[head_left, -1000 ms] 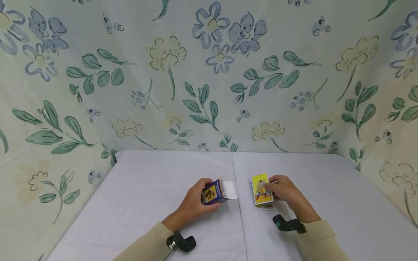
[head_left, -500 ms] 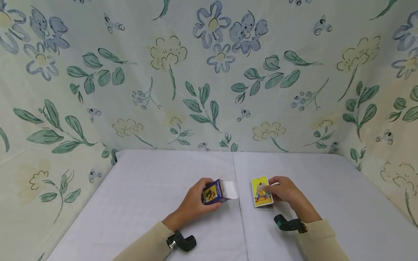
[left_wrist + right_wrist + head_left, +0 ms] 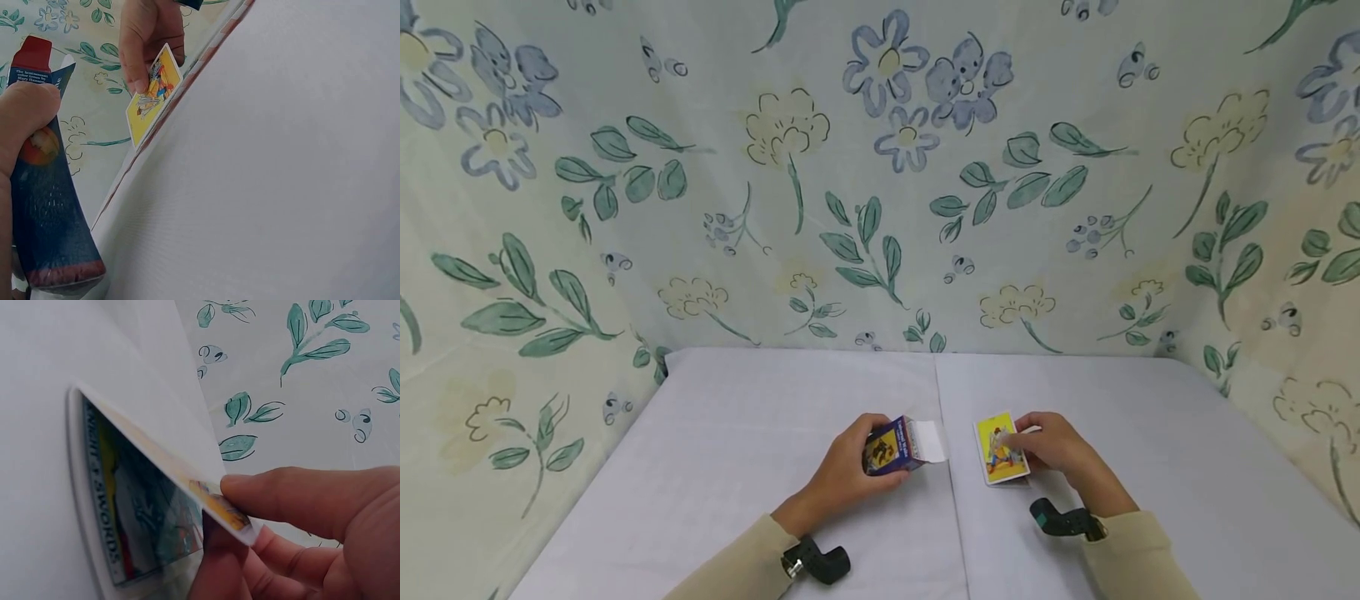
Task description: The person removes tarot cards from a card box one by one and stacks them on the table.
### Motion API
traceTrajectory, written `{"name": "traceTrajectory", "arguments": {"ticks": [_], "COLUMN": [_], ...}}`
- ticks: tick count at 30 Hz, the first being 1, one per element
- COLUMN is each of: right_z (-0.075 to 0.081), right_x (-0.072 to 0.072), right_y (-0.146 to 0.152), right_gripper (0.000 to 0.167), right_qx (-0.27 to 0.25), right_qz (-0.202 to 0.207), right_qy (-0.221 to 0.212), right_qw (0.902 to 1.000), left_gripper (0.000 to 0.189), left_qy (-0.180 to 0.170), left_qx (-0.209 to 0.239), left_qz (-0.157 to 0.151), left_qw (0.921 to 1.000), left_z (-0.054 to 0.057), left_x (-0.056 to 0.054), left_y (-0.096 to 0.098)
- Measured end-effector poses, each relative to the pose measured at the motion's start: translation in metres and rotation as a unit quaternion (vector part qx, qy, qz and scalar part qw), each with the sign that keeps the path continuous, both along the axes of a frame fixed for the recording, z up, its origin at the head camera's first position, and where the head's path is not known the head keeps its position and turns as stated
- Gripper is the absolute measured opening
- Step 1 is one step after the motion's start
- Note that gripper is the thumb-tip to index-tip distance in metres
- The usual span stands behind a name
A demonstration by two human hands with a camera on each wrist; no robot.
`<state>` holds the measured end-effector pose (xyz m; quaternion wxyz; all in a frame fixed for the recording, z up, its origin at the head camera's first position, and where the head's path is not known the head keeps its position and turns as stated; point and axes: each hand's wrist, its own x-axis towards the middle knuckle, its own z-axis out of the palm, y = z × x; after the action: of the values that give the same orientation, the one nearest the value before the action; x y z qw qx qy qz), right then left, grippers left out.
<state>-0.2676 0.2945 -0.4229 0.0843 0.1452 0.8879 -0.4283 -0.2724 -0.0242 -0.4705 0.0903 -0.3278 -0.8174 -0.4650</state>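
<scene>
My left hand (image 3: pixel 848 467) grips a dark blue card box (image 3: pixel 891 447) lying on its side on the white table (image 3: pixel 745 467), its white flap (image 3: pixel 929 440) open toward the right. In the left wrist view the box (image 3: pixel 44 206) fills the left edge under my thumb. My right hand (image 3: pixel 1054 446) pinches a yellow picture card (image 3: pixel 1000 448) by its right edge, thumb on top. The card (image 3: pixel 162 459) tilts just above a small stack whose top card (image 3: pixel 128 519) reads "SWORDS". The left wrist view shows the same card (image 3: pixel 152 95) and the right hand (image 3: pixel 149 39).
A floral cloth (image 3: pixel 880 183) hangs behind and along both sides of the table. A seam (image 3: pixel 947 467) runs down the table's middle between the hands. Black wrist cameras (image 3: pixel 816 560) sit on both cream sleeves.
The right hand has lowered the yellow card toward the stack, which now shows far less beneath it. The left hand and box have stayed put.
</scene>
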Motion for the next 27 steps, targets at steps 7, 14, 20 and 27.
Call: {"name": "traceTrajectory", "arguments": {"ticks": [7,14,20,27], "right_z": [-0.0054,-0.0081,-0.0028,-0.0005], "right_x": [0.0018,0.0025,0.0037,0.0036], "right_y": [0.0011,0.001,-0.0028,-0.0057], "right_gripper": [0.045,0.04,0.038,0.036], "right_qx": [0.009,0.036,0.063,0.091], "right_qz": [-0.005,-0.005,-0.004,-0.01], "right_qy": [0.005,0.02,0.016,0.012], "right_qw": [0.9999,0.9992,0.9979,0.9957], "left_gripper": [0.068,0.068,0.069,0.068], "left_qy": [-0.007,-0.002,0.003,-0.001], "left_qx": [-0.001,-0.002,-0.003,-0.008], "left_qz": [-0.001,-0.001,0.002,0.003], "left_qw": [1.0,1.0,1.0,1.0], "left_z": [-0.0001,0.0,0.0008,0.0028], "left_x": [0.0018,0.0017,0.0006,-0.0001], "left_y": [0.001,0.001,0.0006,0.0009]}}
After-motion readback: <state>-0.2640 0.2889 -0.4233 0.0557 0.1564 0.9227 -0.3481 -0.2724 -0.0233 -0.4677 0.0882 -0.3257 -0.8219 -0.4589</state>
